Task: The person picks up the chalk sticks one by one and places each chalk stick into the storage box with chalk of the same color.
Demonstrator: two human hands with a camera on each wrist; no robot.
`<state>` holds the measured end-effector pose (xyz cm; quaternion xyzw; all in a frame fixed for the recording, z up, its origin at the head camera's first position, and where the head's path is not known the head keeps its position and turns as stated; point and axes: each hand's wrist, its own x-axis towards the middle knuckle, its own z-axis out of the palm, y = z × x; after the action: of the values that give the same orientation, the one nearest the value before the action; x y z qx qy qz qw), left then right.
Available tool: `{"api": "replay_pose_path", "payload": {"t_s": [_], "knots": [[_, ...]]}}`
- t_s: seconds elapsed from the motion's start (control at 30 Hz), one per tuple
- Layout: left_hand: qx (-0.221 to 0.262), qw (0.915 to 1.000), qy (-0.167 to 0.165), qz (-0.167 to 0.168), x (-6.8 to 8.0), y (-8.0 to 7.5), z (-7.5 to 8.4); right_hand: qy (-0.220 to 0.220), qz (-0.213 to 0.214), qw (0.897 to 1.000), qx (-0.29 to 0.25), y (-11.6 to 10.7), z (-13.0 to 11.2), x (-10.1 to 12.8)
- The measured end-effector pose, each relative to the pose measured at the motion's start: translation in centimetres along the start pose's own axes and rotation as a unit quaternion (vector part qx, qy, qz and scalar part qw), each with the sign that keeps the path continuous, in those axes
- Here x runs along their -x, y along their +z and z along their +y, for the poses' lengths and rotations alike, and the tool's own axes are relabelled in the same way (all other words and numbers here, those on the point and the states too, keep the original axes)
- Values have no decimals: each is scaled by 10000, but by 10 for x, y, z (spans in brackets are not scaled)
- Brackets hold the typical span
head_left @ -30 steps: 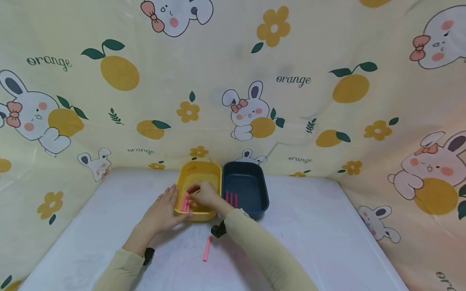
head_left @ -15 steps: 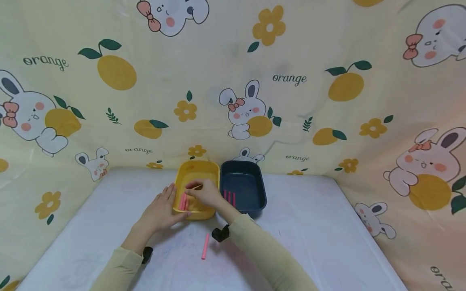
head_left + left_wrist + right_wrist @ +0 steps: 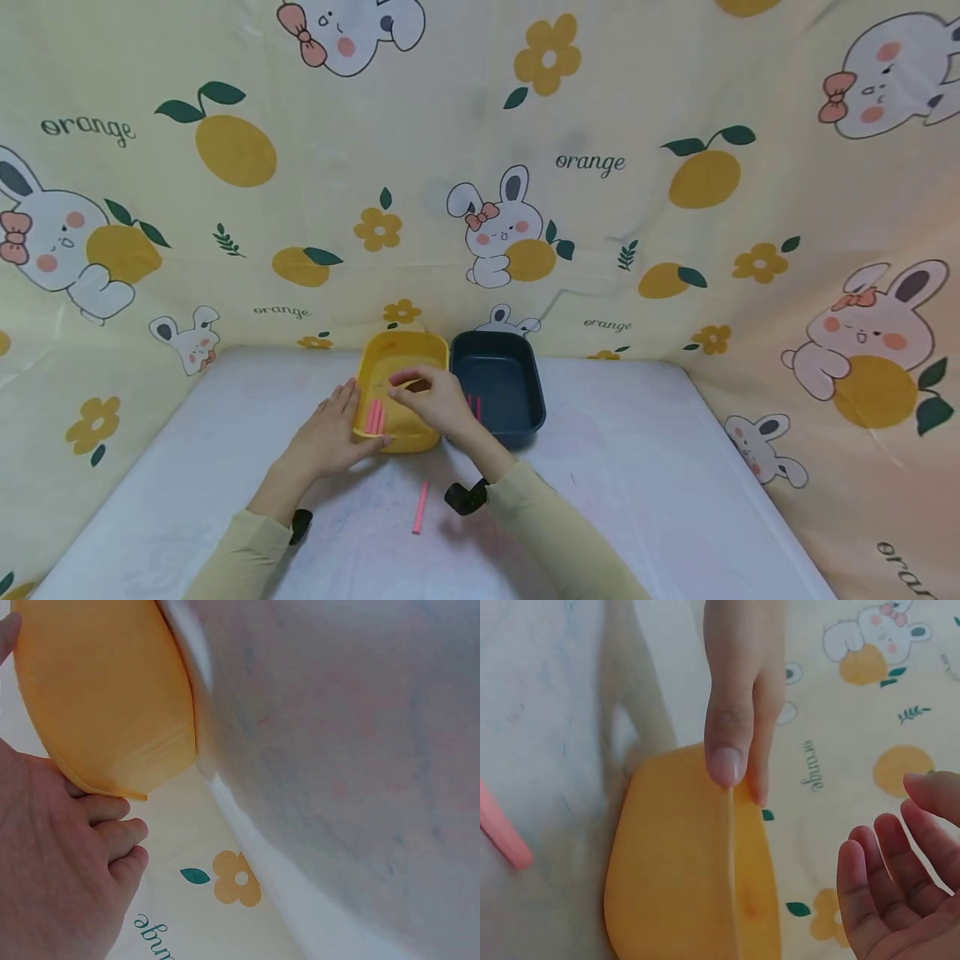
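My left hand (image 3: 330, 429) grips the yellow tray (image 3: 416, 443) at its near left corner, thumb over the front rim and fingers along the left side. Several slim pink sticks (image 3: 375, 417) lie side by side at the tray's near left; I cannot tell what they are made of. Above the tray's middle hovers my right hand (image 3: 435, 400), just right of those sticks. In the right wrist view the fingers of that right hand (image 3: 900, 900) are loosely bent, apart from the thumb, with nothing between them. A loose pink stick (image 3: 420, 508) lies on the table before the tray.
A navy tray (image 3: 506, 350) stands against the yellow one's right side, with pink sticks (image 3: 477, 408) inside, partly hidden by my right wrist. Behind the white table (image 3: 637, 467) hangs a cloth (image 3: 420, 125) printed with rabbits and oranges.
My right hand has drawn back from the pink sticks in the yellow tray, to the right. The sticks stay lying there. My left hand keeps its hold on the tray.
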<state>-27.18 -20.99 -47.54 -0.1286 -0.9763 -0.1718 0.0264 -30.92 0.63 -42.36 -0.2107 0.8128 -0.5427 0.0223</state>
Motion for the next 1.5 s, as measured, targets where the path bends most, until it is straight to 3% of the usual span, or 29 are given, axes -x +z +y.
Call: {"api": "replay_pose_path", "payload": {"t_s": [0.3, 0.77, 1.03, 1.3, 1.5], "knots": [[12, 9999, -109, -52, -1, 0, 1, 17, -186, 9998, -119, -9, 0, 27], [-45, 9999, -37, 95, -1, 2, -2, -368, -492, 9974, 381, -3, 26, 63], [-1, 9999, 19, 102, -1, 2, -2, -524, -960, 9916, 684, -1, 39, 76], [58, 10000, -48, 14, -1, 2, -1, -192, -1420, 9822, 1215, -6, 46, 83], [55, 9999, -102, -15, -1, 1, 0, 166, -1663, 9689, 1822, -9, 48, 86]]}}
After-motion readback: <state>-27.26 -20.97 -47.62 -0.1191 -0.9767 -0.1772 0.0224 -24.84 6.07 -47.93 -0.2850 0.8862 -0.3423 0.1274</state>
